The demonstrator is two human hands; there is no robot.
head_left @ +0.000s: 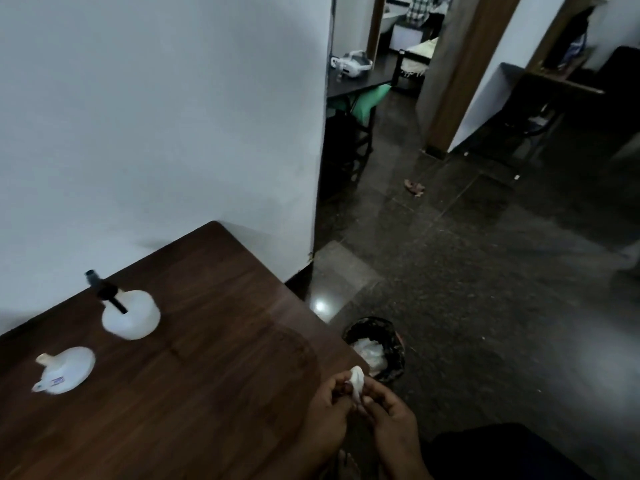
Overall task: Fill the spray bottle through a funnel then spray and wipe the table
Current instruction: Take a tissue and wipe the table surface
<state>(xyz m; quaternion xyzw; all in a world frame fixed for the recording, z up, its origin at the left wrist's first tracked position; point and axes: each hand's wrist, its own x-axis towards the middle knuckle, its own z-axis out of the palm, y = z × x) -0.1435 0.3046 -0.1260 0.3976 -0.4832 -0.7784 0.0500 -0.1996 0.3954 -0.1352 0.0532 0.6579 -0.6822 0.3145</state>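
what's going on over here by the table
A person pinches a small white wad, likely tissue, between the left hand and right hand, at the right edge of the table, beside a bin on the floor. The spray bottle stands untouched farther left on the table.

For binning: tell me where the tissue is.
Head view, lower right: tissue pinched between left hand and right hand, at the table's right edge, near the bin.

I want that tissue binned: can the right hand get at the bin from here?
Probably yes: the bin stands open on the floor just beyond the right hand, which pinches the tissue; nothing lies between.
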